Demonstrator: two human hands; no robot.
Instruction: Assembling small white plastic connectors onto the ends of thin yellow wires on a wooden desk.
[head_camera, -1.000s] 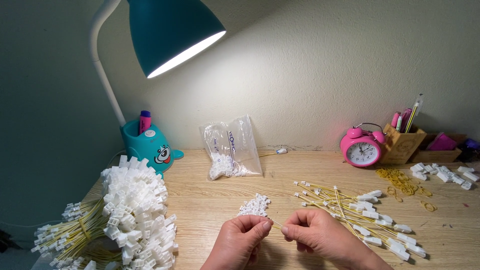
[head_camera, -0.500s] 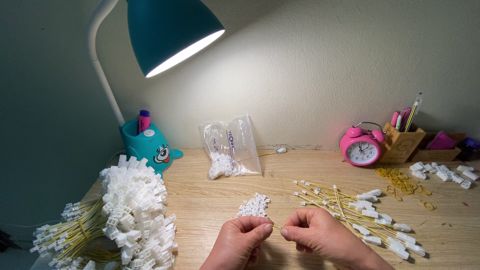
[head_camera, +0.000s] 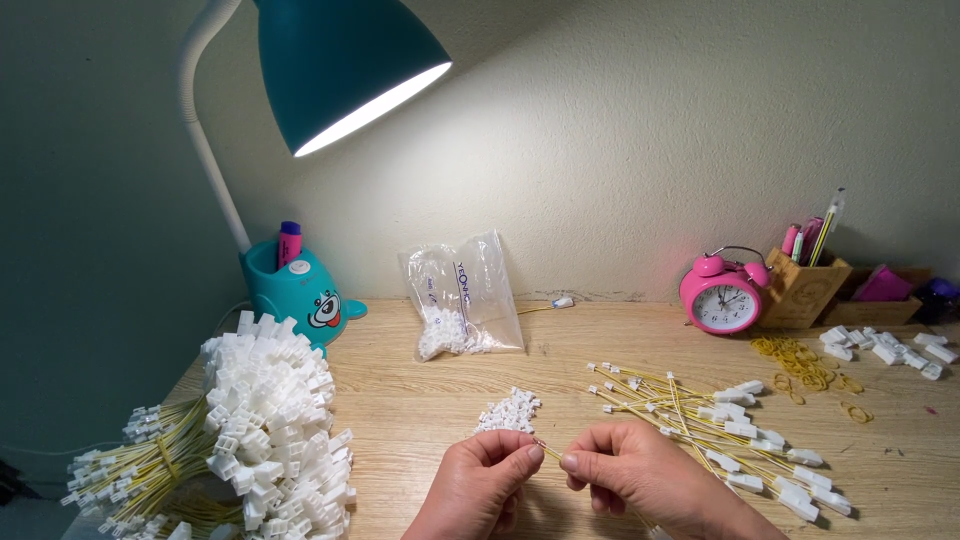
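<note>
At the lower centre of the frame a thin yellow wire (head_camera: 548, 450) is pinched between the fingertips of the left hand (head_camera: 483, 482) and the right hand (head_camera: 640, 478), just above the pale wooden desk (head_camera: 420, 400). Both hands are closed on it, thumb against forefinger, and the wire's short visible stretch spans the small gap between them; whether a small part is also held under the left fingertips cannot be told. The step in hand is judged to be the fitting of a small white connector onto the wire's end, and a steady alignment of the two pinches is what such a fit would call for.

Just above the hands a small heap of loose white plastic connectors (head_camera: 510, 410) lies on the desk. To the right, a spread of yellow wires with white plugs (head_camera: 720, 420) fans toward the lower right, close beside the right hand. At the lower left a large bundle of finished yellow wires with white housings (head_camera: 250, 440) is piled. Further back a clear plastic bag of white parts (head_camera: 465, 300) stands at centre, a teal desk lamp (head_camera: 340, 70) with a teal pen-holder base (head_camera: 295, 290) at upper left, a pink alarm clock (head_camera: 722, 295) and a wooden pencil box (head_camera: 805, 285) at right, with yellow rubber bands (head_camera: 800, 360) and more white connectors (head_camera: 885, 350) near them. Nothing lies between the hands and the heap.
</note>
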